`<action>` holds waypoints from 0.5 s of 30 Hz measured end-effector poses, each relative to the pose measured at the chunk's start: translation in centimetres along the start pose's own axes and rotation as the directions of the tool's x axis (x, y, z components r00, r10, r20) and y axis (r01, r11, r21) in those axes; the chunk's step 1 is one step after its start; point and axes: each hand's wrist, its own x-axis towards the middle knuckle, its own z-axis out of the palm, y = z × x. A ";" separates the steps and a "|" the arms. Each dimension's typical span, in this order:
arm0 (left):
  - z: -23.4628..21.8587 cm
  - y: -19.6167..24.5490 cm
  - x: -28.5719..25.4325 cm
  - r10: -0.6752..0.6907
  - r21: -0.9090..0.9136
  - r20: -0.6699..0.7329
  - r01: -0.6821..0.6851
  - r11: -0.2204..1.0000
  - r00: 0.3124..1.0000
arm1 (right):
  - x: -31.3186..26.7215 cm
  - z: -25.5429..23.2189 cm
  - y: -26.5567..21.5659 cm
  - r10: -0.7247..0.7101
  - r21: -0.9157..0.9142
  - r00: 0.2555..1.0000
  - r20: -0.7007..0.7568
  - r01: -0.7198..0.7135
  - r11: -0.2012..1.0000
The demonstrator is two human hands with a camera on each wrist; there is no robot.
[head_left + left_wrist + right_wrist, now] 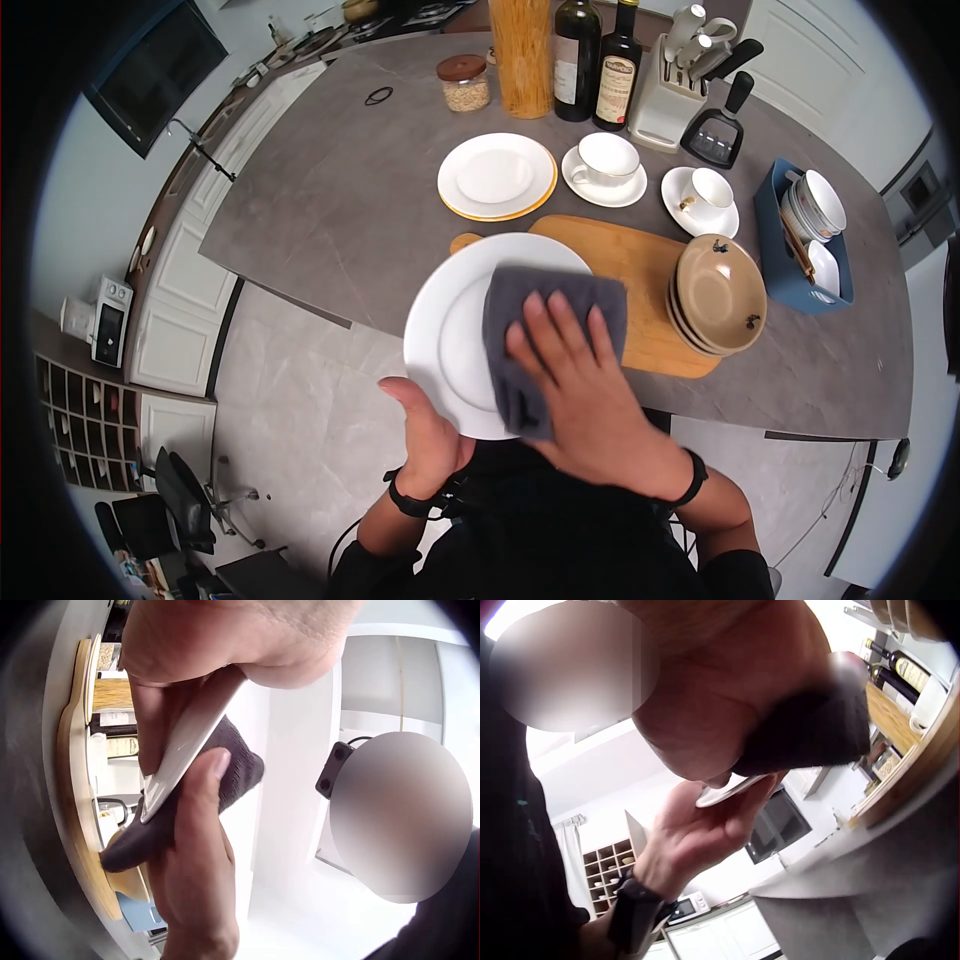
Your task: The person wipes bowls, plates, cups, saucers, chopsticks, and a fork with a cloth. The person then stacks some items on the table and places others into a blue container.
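Note:
A white plate (450, 300) is held over the table's near edge by my left hand (430, 440). The left thumb shows beside the near-left rim; in the left wrist view the left fingers (146, 724) lie behind the plate. My right hand (590, 400) holds a dark grey folded cloth (555, 280) against the plate's upper face, fingers spread over it. The right thumb, hidden in the head view, shows against the cloth in the left wrist view. The cloth covers the plate's right part and overhangs its right rim.
A wooden board (620, 250) bears stacked tan bowls (720, 300). Behind are stacked plates (495, 175), two cups (607, 158) on saucers, a pasta jar (520, 60), dark bottles (577, 60) and a knife block (665, 100). A blue bin (800, 270) with dishes stands right.

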 end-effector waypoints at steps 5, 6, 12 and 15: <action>-1.1 0.7 -0.7 -0.049 -0.066 0.094 0.055 0.996 0.994 | -1.0 2.3 -2.9 -0.216 0.065 0.976 0.002 0.216 0.974; -2.0 -0.8 -0.4 -0.053 -0.063 0.100 0.059 0.996 0.994 | -0.5 2.0 -2.8 -0.210 0.064 0.978 -0.002 0.209 0.976; -0.4 -2.2 -1.8 -0.062 0.126 0.045 0.056 0.990 0.997 | 3.4 -0.5 -0.5 -0.248 0.085 0.963 -0.109 0.258 0.962; -0.8 -1.8 -2.1 -0.068 0.177 0.083 0.052 0.983 0.994 | 4.3 -1.5 0.7 -0.206 0.066 0.962 -0.180 0.220 0.973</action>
